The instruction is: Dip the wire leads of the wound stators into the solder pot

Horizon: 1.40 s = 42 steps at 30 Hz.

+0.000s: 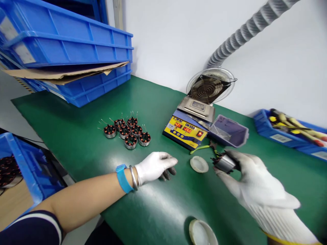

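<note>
Gripping stator [225,162] sideways, axis pointing left

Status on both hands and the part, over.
Right hand gripping a wound stator above the green mat. Left hand palm-down on the mat, holding nothing visible. White dish between the hands; stator cluster sits apart.

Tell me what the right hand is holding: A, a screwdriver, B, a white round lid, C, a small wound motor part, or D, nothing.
C: the gloved right hand grips a small motor part with a metal shell and copper windings, held above the green table.
</note>
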{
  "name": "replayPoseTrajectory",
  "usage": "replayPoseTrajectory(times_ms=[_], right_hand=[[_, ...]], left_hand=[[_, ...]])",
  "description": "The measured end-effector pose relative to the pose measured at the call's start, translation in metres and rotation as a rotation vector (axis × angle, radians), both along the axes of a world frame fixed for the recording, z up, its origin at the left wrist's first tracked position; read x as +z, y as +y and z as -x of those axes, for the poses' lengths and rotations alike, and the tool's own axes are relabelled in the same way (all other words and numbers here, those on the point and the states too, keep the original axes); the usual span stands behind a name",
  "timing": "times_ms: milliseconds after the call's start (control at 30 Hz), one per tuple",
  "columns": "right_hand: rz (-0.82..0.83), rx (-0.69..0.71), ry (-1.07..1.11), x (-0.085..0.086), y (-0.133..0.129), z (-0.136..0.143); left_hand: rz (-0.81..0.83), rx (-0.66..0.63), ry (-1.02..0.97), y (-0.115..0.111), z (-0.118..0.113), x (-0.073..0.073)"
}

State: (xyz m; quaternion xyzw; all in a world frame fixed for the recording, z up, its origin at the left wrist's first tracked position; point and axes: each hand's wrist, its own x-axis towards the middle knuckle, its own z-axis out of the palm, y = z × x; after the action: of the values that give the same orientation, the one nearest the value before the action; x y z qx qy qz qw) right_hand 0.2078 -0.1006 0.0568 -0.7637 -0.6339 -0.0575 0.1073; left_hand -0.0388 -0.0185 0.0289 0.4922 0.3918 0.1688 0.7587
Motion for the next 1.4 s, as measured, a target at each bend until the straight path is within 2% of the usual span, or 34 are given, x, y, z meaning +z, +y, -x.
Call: replayPoseTrajectory(times_ms=[100, 200, 367, 467, 567, 633, 733, 833, 900, 967, 1100, 1167, 1233, 1400], right_hand=[[0.012, 0.076, -0.271, 0.004, 0.003, 0.002], [0.020, 0.123, -0.456, -0.001, 0.009, 0.006], [0.085, 0.065, -0.551, -0.012, 0.013, 0.011], [0.105, 0.025, -0.551, -0.013, 0.010, 0.012], [0.043, 0.036, -0.596, -0.003, 0.009, 0.011], [-0.051, 0.025, -0.642, 0.015, 0.016, 0.010], [-0.135, -0.073, -0.621, 0.055, 0.047, 0.008], [-0.054, -0.117, -0.503, 0.096, 0.099, 0.008], [0.018, -0.074, -0.473, 0.112, 0.137, 0.011], [0.069, -0.052, -0.470, 0.115, 0.171, 0.014], [0.141, -0.086, -0.463, 0.094, 0.213, 0.023], [0.176, -0.092, -0.445, 0.086, 0.221, 0.024], [0.193, -0.131, -0.413, 0.087, 0.222, 0.021], [0.217, -0.326, -0.262, 0.111, 0.222, 0.005]], left_hand=[[-0.008, 0.001, 0.000, 0.001, 0.000, -0.001], [-0.029, -0.001, -0.008, 0.001, 0.001, -0.003], [-0.047, -0.006, -0.020, 0.001, 0.001, -0.003], [-0.045, -0.017, -0.023, 0.000, 0.001, -0.002], [-0.049, -0.018, -0.016, -0.003, 0.001, -0.003], [-0.065, -0.013, -0.016, -0.005, -0.001, -0.005], [-0.276, 0.023, 0.022, -0.006, -0.005, -0.011], [-0.516, 0.055, 0.104, -0.004, -0.008, -0.016], [-0.583, 0.049, 0.124, -0.002, -0.009, -0.017], [-0.668, 0.053, 0.139, 0.001, -0.008, -0.018], [-0.863, 0.088, 0.183, 0.004, -0.008, -0.025], [-0.917, 0.096, 0.196, 0.004, -0.010, -0.031], [-0.953, 0.100, 0.226, 0.004, -0.012, -0.035], [-1.020, 0.111, 0.368, 0.008, -0.012, -0.035]])
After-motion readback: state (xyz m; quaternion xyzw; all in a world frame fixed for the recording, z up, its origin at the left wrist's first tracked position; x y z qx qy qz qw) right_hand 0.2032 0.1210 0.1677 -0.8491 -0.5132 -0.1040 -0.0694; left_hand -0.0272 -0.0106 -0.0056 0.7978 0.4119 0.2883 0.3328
